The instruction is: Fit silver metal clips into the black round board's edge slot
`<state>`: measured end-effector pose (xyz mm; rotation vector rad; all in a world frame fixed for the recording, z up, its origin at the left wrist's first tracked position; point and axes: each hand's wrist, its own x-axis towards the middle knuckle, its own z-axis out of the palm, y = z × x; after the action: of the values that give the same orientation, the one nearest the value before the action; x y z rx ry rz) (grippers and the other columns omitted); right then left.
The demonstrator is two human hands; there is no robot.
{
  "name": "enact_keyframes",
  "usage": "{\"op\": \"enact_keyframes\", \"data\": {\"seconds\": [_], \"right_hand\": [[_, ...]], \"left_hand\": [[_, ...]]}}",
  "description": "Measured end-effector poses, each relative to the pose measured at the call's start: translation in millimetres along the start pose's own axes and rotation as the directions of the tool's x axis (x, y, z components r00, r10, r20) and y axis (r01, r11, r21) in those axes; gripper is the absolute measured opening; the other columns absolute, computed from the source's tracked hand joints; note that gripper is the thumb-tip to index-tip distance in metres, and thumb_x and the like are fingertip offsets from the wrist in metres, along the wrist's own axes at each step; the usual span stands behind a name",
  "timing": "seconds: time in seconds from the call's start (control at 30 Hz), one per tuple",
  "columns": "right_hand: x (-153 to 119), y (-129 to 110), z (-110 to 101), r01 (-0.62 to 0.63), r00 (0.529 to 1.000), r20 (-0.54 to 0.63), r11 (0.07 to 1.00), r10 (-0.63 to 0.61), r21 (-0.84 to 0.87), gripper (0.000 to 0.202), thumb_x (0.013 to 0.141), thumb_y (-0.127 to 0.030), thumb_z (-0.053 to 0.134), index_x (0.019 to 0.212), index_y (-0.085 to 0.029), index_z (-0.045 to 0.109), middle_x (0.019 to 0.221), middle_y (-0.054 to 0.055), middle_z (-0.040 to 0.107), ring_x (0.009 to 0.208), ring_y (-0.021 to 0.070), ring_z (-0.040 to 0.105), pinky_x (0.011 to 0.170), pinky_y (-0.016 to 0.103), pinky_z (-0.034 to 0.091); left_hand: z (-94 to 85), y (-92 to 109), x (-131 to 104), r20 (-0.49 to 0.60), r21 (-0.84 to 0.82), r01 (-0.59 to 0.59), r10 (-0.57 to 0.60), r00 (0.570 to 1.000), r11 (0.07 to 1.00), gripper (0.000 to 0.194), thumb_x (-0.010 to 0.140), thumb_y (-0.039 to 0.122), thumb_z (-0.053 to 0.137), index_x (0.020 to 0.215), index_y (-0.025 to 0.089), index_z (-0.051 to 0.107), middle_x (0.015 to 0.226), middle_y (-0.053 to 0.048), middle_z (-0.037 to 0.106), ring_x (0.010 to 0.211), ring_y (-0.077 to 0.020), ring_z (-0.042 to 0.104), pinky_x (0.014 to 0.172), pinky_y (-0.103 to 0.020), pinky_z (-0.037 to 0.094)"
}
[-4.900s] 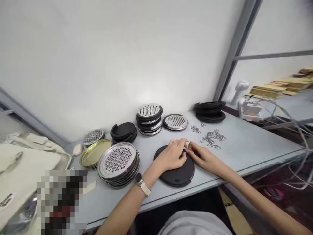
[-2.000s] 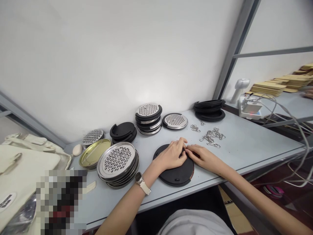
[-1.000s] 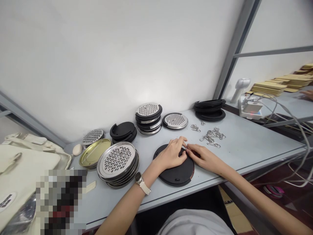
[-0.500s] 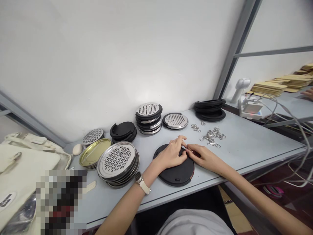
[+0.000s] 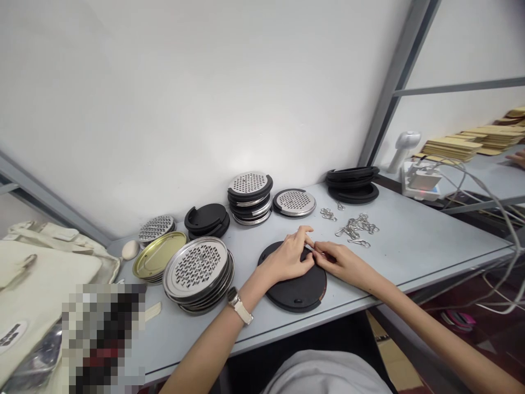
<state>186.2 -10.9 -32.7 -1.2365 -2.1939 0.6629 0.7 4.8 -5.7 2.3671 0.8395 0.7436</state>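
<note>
A black round grater holder [image 5: 291,293] lies flat on the table in front of me. My left hand [image 5: 289,254] rests across its top, fingers bent and thumb pressing near the far right rim. At that same rim, the fingertips of my right hand [image 5: 333,257] are pinched together, touching or almost touching the left fingers. Whatever small part sits between the fingertips is hidden. Beyond my hands lies a loose pile of metal snap hooks [image 5: 357,227], with a smaller group of hooks [image 5: 328,214] beside it.
Round metal graters [image 5: 197,268] are stacked at the left, near gold-coloured lids [image 5: 161,256]. Black-rimmed graters [image 5: 250,189] and black holders [image 5: 353,191] stand along the wall. A cream bag [image 5: 45,273] sits far left. White cables [image 5: 492,213] hang at the right.
Hardly anything differs. Both hands stay at the holder's rim, with only a very slight shift of the fingers.
</note>
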Motion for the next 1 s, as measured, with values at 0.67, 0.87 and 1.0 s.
{"op": "enact_keyframes", "data": {"seconds": [0.67,0.87,1.0], "right_hand": [[0.2,0.1,0.6,-0.012,1.0,0.0,1.0,0.012,0.0,0.029,0.088,-0.033,0.041,0.063,-0.021,0.031,0.059,-0.005,0.036,0.054,0.011,0.034,0.051,0.023,0.028],[0.6,-0.5,0.5,-0.014,1.0,-0.016,1.0,0.014,0.005,0.028,0.086,-0.029,0.043,0.061,-0.021,0.031,0.057,-0.005,0.038,0.053,0.011,0.034,0.051,0.023,0.029],[0.2,-0.6,0.8,-0.018,0.999,-0.03,1.0,0.018,0.008,0.028,0.085,-0.029,0.044,0.061,-0.021,0.03,0.057,-0.005,0.037,0.052,0.0106,0.034,0.05,0.023,0.028]], "left_hand": [[-0.4,0.5,0.2,0.007,-0.013,-0.008,0.008,1.0,1.0,0.054,0.078,0.013,0.049,0.127,0.019,0.029,0.105,-0.007,0.059,0.106,-0.0209,0.053,0.095,-0.036,0.04],[-0.2,1.4,0.7,0.013,0.002,-0.002,0.002,1.0,1.0,0.055,0.077,0.013,0.049,0.128,0.02,0.029,0.106,-0.006,0.059,0.105,-0.021,0.053,0.094,-0.037,0.041],[-1.1,2.9,0.5,0.013,0.006,0.001,-0.001,1.0,1.0,0.055,0.077,0.012,0.049,0.128,0.02,0.028,0.107,-0.007,0.058,0.106,-0.0207,0.053,0.095,-0.037,0.04]]}}
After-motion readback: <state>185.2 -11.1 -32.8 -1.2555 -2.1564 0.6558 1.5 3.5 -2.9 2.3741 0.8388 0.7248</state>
